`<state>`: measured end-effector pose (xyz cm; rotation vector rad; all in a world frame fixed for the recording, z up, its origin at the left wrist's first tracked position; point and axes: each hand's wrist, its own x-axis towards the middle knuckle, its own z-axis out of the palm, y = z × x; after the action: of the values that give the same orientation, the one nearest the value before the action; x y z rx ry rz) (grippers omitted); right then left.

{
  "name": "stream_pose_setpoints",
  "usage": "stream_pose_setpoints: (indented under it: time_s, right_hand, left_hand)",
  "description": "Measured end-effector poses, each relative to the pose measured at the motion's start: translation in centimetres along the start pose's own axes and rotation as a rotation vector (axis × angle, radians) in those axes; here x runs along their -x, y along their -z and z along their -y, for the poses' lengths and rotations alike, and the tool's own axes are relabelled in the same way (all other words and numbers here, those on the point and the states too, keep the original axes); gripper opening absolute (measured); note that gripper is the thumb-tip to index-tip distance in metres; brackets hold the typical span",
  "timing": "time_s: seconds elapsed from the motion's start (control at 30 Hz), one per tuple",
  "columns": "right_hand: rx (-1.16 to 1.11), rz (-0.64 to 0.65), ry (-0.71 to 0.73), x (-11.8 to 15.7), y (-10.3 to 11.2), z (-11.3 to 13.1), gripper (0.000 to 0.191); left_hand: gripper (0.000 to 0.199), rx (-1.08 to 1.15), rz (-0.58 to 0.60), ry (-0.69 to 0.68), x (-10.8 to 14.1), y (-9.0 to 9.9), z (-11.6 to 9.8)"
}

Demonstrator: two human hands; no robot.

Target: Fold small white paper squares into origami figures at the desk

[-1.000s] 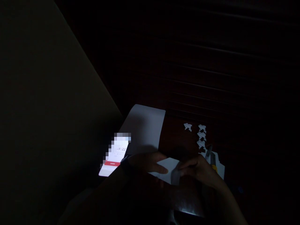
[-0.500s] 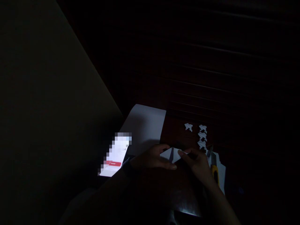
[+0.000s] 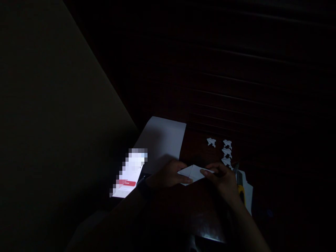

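A small folded piece of white paper [image 3: 194, 173] is stretched between my two hands above the dark table. My left hand [image 3: 170, 174] grips its left end, thumb on the near side and fingers on the far side. At its right end, my right hand [image 3: 222, 178] pinches the paper between thumb and fingers. A crease line runs down the middle of the paper's upper face. Beyond my right hand lie several small folded paper figures [image 3: 226, 152], with one more figure [image 3: 211, 142] to their left.
A large white sheet [image 3: 164, 140] lies behind my left hand. A lit phone screen [image 3: 128, 171], partly pixelated, leans at the left. By my right wrist, a yellow cutter knife [image 3: 240, 191] rests on white papers [image 3: 248, 190]. A wall [image 3: 65, 105] rises on the left; the room is dark.
The raised, shadowed fold in the middle of the paper now lies flatter. My left fingers have drawn slightly back left, and my right hand has shifted a little to the right.
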<state>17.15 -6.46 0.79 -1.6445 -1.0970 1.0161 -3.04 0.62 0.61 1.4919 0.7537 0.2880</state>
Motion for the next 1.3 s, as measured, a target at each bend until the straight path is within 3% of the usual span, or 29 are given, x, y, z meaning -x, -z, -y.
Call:
stream_pose_setpoints:
  time_s: [0.33, 0.5, 0.7, 0.87, 1.0, 1.17, 1.3]
  right_hand:
    - [0.031, 0.109, 0.008, 0.0, 0.0, 0.0, 0.017]
    - [0.021, 0.034, 0.038, -0.4, 0.4, -0.5, 0.017]
    - [-0.012, 0.012, 0.041, -0.4, 0.5, -0.2, 0.022]
    - [0.004, 0.052, 0.005, -0.1, 0.7, -0.4, 0.039]
    - [-0.037, 0.065, 0.074, -0.2, 0.0, -0.5, 0.016]
    - [-0.277, 0.164, -0.010, -0.2, -0.6, -0.6, 0.056]
    - [-0.220, 0.220, 0.002, -0.3, -0.2, -0.5, 0.057]
  left_hand:
    - [0.041, -0.077, -0.086, -0.012, -0.3, -0.7, 0.3]
    - [0.039, -0.032, -0.139, -0.069, -0.3, -0.6, -0.2]
    - [0.031, 0.222, 0.021, -0.025, -0.2, -0.6, -0.3]
    - [0.031, 0.186, -0.121, -0.062, -0.4, -0.2, 0.2]
    - [0.036, 0.262, -0.180, -0.046, -0.4, -0.2, 0.0]
    - [0.035, 0.223, -0.228, -0.041, -0.4, -0.2, -0.7]
    - [0.028, 0.012, -0.325, -0.075, -0.6, 0.2, -0.5]
